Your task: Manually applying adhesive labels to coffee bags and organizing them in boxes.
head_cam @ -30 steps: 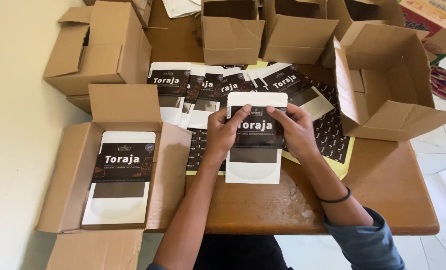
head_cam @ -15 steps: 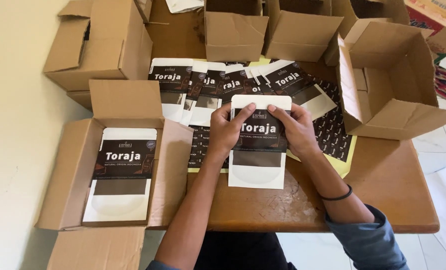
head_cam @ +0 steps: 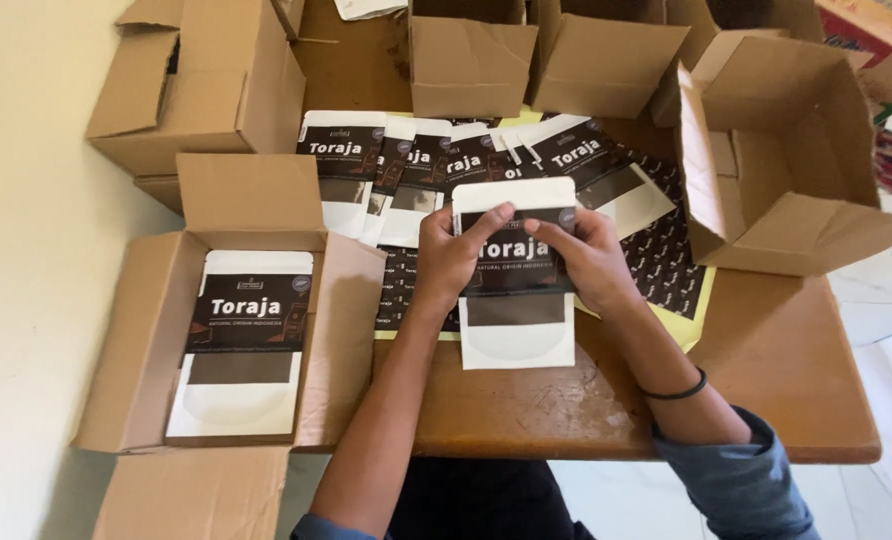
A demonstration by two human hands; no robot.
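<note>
both hands sit on one white pouch (head_cam: 515, 335) with a dark label, lying flat on the wooden surface (head_cam: 766, 380) in front of the person. the left hand (head_cam: 450, 258) covers the pouch's left upper part, its fingers (head_cam: 493, 218) bent and pressing across the top of the label. the right hand (head_cam: 583, 258) meets it from the other side, thumb and fingers closed onto the label's upper right edge. so both sets of fingers are curled and pressing on the pouch, not spread open. a black band (head_cam: 674, 388) circles the right wrist, and a blue sleeve (head_cam: 741, 480) is pushed up past it.

just behind the pouch, a fanned row of like pouches (head_cam: 436, 170) lies overlapping on the surface, partly hidden by the hands. under and to the right of them sits a dark printed sheet (head_cam: 671, 265) on yellow backing.

to the left, an open box (head_cam: 146, 340) holds another pouch (head_cam: 244, 345) lying flat, label up, well apart from the hands. a bigger open box (head_cam: 806, 170) stands tipped on its side at the right, near the right hand but not touching it. more boxes (head_cam: 466, 65) crowd the far edge of the surface, with another at the far left (head_cam: 206, 90).
</note>
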